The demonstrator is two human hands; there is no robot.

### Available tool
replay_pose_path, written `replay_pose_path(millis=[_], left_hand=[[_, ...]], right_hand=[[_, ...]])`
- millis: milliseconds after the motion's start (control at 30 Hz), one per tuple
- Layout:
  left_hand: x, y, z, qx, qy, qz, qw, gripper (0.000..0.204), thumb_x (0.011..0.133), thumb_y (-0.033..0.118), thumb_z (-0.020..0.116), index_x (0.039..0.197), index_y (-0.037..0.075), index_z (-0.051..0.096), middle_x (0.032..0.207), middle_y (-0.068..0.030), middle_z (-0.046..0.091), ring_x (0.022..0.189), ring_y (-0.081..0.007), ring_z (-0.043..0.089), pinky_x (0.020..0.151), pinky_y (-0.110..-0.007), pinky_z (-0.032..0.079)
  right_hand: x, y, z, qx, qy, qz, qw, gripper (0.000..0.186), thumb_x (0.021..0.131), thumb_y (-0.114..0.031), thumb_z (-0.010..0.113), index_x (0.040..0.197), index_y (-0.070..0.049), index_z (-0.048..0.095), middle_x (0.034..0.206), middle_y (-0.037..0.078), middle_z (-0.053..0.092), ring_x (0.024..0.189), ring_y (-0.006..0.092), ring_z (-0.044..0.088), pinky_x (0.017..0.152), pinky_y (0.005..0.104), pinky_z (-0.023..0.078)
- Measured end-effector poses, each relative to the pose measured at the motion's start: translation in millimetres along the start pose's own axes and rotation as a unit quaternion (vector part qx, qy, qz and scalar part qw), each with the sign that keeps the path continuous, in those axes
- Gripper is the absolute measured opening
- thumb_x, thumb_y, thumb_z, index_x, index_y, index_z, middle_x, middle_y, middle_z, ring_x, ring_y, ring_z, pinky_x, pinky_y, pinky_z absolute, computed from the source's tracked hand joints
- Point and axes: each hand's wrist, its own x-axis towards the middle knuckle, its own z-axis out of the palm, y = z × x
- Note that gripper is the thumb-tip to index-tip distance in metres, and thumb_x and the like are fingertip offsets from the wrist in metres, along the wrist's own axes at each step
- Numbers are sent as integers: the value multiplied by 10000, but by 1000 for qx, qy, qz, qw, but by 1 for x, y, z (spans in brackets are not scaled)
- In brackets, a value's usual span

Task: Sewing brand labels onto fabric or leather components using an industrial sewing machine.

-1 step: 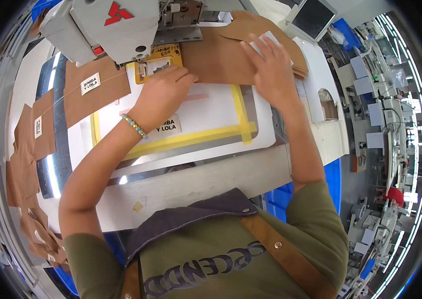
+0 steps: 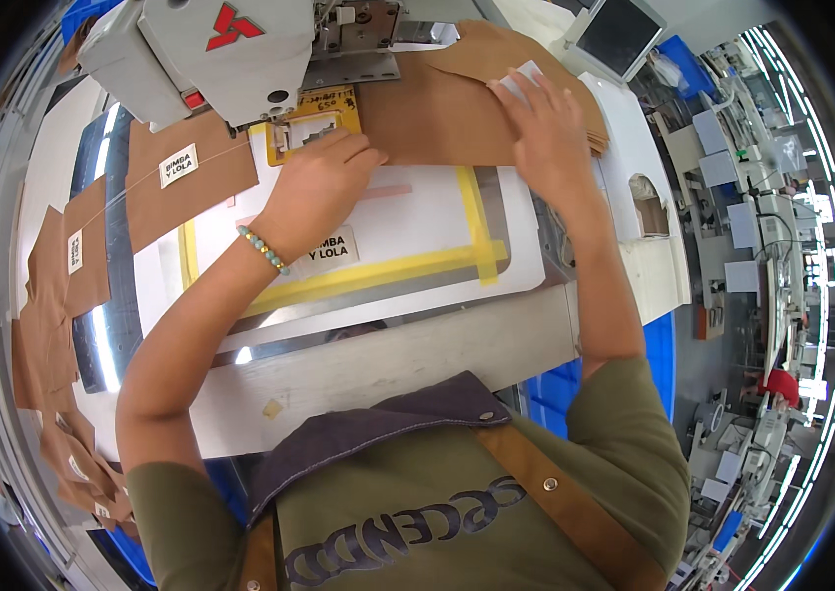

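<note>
My left hand (image 2: 317,182), with a bead bracelet on the wrist, lies on the white plate with its fingers together, pinching the left edge of a large brown fabric piece (image 2: 437,123) beside the small yellow clamp (image 2: 314,123) under the sewing machine head (image 2: 230,49). Flat on the right part of the same brown fabric, my right hand (image 2: 547,133) has its fingers spread. Its fingertips touch a small white label (image 2: 519,81). A yellow-taped frame (image 2: 393,268) outlines the white plate, and another white label (image 2: 331,251) lies inside it.
Brown fabric pieces with white labels (image 2: 191,172) lie left of the machine, and more brown pieces are stacked along the left table edge (image 2: 43,325). A screen (image 2: 619,34) stands at the back right. Blue bins (image 2: 555,389) sit below the table; other machines fill the right.
</note>
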Motion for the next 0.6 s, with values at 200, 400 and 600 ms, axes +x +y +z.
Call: replay_pose_path(millis=[200, 400, 600], left_hand=[[-12, -6, -9, 33, -32, 29, 999, 184, 859, 8, 735, 1041, 12, 764, 987, -104, 732, 939, -292, 709, 824, -406, 604], [-36, -15, -31, 102, -53, 48, 992, 235, 825, 19, 733, 1057, 15, 769, 1040, -98, 748, 1003, -273, 719, 860, -387, 618], [-69, -28, -56, 165, -85, 25, 982, 274, 830, 19, 721, 1101, 8, 761, 1057, -95, 742, 997, -262, 709, 858, -383, 610]], right_hand=[[-6, 55, 16, 58, -72, 159, 983, 419, 940, -122, 682, 1354, -93, 739, 1283, 150, 771, 1132, 385, 728, 984, 483, 572], [-1, 92, 7, 173, -134, 346, 912, 467, 975, -165, 636, 1424, -51, 686, 1224, 204, 782, 1141, 403, 733, 1023, 455, 557], [-7, 51, -10, 189, -82, 113, 972, 596, 921, -78, 642, 1516, -127, 638, 1598, 126, 587, 1535, 330, 474, 1281, 496, 364]])
